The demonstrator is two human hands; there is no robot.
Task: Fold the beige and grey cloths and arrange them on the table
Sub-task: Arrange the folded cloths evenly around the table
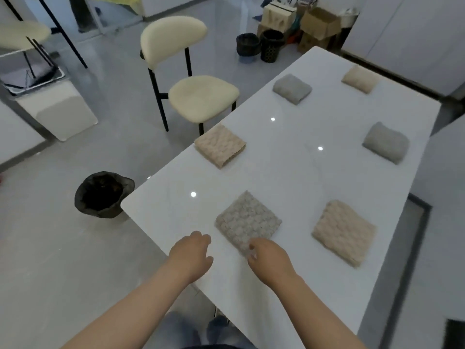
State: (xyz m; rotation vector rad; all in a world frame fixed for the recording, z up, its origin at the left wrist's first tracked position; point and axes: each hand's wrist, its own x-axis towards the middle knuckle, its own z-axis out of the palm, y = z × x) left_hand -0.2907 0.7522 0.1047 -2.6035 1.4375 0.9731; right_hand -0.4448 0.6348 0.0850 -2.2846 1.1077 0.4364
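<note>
Several folded cloths lie in two rows on the white table (289, 157). Nearest me is a folded grey cloth (247, 220); to its right lies a folded beige cloth (344, 231). Farther off are a beige cloth (220, 145), a grey cloth (386, 142), a grey cloth (292, 88) and a beige cloth (360, 78). My right hand (270, 259) is at the near corner of the closest grey cloth, fingers curled down by its edge. My left hand (192, 255) hovers over the table's near edge, left of that cloth, fingers loosely curled and holding nothing.
A cream chair (196, 91) stands at the table's left side. A black bin (103, 195) sits on the floor by the table's near-left corner. Two dark baskets (260, 46) and cardboard boxes (317, 28) are at the back. A white container (52, 107) stands to the left.
</note>
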